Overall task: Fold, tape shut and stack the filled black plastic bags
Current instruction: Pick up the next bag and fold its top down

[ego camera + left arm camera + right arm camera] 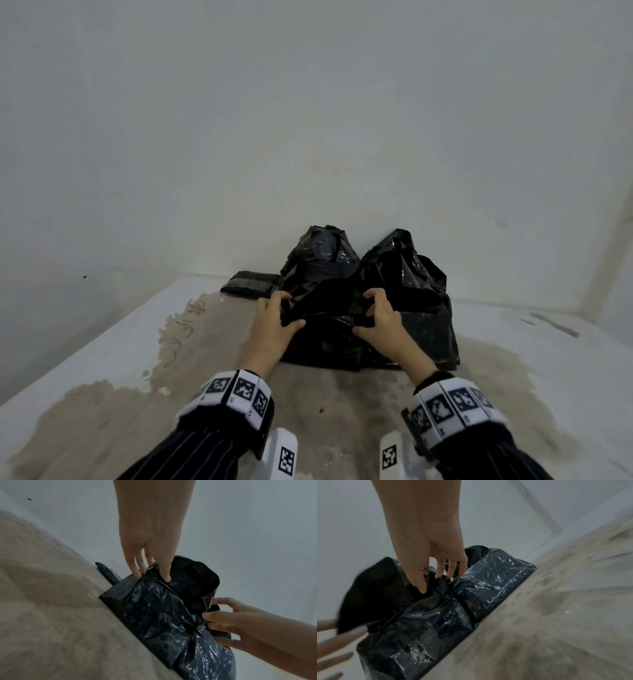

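Observation:
A filled black plastic bag point(322, 346) stands on the floor in front of me. My left hand point(289, 310) pinches the left end of its loose top flap. At the flap's right end, my right hand point(366, 313) pinches it, thumb toward me. In the left wrist view the left hand point(152, 573) grips the crumpled top of the bag point(154, 608), with the right hand point(214, 620) opposite. The right wrist view has the right hand point(435, 580) curled on the bag point(419, 622), while the left hand point(342, 642) is blurred.
Two more filled black bags point(318, 260) point(411, 274) lean against the white wall behind. A flat folded black packet point(248, 282) lies at the wall to the left. The floor point(342, 411) is stained beige and pale at its edges. A wall corner is at the right.

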